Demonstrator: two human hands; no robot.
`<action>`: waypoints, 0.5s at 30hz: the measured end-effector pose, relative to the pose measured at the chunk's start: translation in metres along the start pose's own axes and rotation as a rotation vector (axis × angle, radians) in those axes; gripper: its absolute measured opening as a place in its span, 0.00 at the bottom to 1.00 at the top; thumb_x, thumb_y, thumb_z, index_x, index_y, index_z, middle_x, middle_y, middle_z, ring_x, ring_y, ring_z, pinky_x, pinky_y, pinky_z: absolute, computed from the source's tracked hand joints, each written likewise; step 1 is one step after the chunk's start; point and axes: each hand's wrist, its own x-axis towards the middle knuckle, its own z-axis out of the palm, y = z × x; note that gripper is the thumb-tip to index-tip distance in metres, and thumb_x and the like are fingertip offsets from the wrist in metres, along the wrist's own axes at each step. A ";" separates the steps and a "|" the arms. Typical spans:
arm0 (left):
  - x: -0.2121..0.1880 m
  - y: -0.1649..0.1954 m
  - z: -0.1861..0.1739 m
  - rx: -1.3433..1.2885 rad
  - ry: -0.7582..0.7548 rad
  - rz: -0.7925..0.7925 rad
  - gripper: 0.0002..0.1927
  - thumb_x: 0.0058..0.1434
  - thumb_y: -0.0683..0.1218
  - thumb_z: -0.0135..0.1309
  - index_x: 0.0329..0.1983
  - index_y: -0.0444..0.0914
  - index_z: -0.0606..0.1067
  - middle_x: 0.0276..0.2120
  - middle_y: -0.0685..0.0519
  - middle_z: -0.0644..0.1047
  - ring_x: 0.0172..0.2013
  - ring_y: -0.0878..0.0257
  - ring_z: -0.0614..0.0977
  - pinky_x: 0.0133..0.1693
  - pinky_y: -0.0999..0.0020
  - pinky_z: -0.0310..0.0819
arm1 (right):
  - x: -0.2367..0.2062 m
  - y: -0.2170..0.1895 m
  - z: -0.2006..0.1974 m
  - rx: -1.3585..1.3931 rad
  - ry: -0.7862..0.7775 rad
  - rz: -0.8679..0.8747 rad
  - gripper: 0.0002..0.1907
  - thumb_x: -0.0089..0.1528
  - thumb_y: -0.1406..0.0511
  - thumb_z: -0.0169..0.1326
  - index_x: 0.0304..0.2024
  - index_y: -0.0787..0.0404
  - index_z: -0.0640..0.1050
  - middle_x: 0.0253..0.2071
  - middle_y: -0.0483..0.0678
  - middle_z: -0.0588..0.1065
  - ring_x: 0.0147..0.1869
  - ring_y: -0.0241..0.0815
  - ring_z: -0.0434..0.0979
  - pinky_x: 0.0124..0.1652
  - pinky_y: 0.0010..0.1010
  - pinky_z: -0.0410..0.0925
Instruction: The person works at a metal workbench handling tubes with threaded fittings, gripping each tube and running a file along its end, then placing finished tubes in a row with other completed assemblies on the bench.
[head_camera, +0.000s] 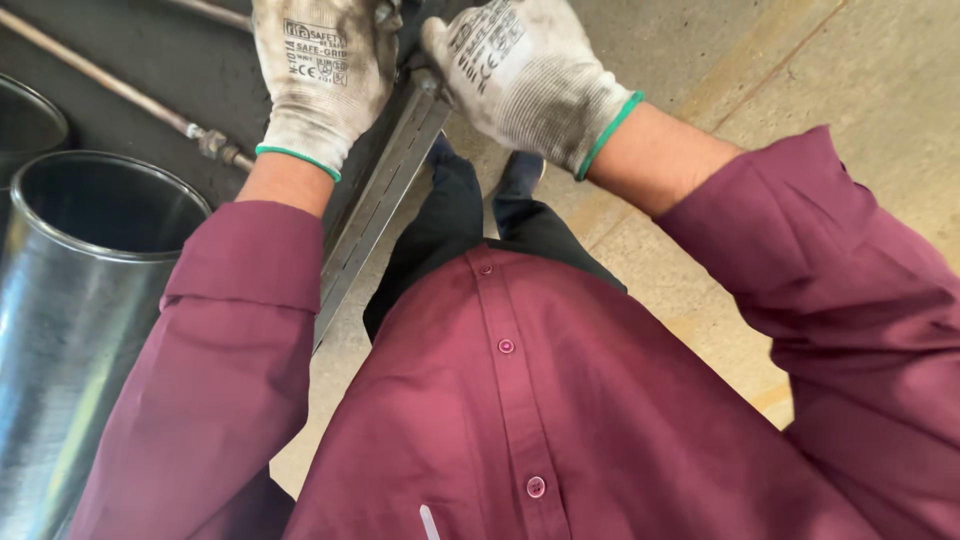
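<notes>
A slotted grey metal channel (375, 205) is held near its upper end, running down along the dark edge towards the body. The left hand (320, 75), gloved, is closed beside it; the right hand (525, 75) is pinched on its tip. A shiny steel duct (70, 310) stands at left, a thin pipe (120, 92) behind, concrete floor (850, 80) at right

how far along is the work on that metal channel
Done: nothing finished shows. In hand: both gloved hands, left hand and right hand, grip the top end of the slotted metal channel, fingers hidden. Left: cannot tell; the round duct stands untouched beside it.
</notes>
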 end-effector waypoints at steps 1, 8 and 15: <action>0.001 -0.001 0.000 -0.022 -0.030 -0.009 0.05 0.63 0.49 0.55 0.41 0.46 0.76 0.32 0.55 0.78 0.38 0.56 0.80 0.45 0.56 0.66 | 0.002 0.003 0.002 0.023 0.026 0.000 0.14 0.74 0.61 0.52 0.54 0.64 0.77 0.37 0.45 0.80 0.38 0.48 0.81 0.34 0.40 0.70; 0.001 -0.001 -0.003 -0.074 -0.022 -0.037 0.04 0.64 0.48 0.56 0.41 0.46 0.77 0.33 0.54 0.78 0.37 0.53 0.79 0.42 0.55 0.65 | 0.011 0.000 0.017 0.667 -0.150 0.305 0.18 0.74 0.49 0.48 0.46 0.54 0.78 0.26 0.46 0.77 0.29 0.44 0.79 0.26 0.37 0.70; 0.014 0.000 -0.019 -0.069 -0.019 -0.033 0.14 0.57 0.46 0.56 0.47 0.41 0.74 0.43 0.50 0.78 0.50 0.51 0.77 0.50 0.51 0.63 | -0.001 -0.039 0.018 2.247 -0.493 0.730 0.32 0.68 0.38 0.39 0.32 0.57 0.73 0.15 0.41 0.60 0.12 0.32 0.53 0.13 0.28 0.49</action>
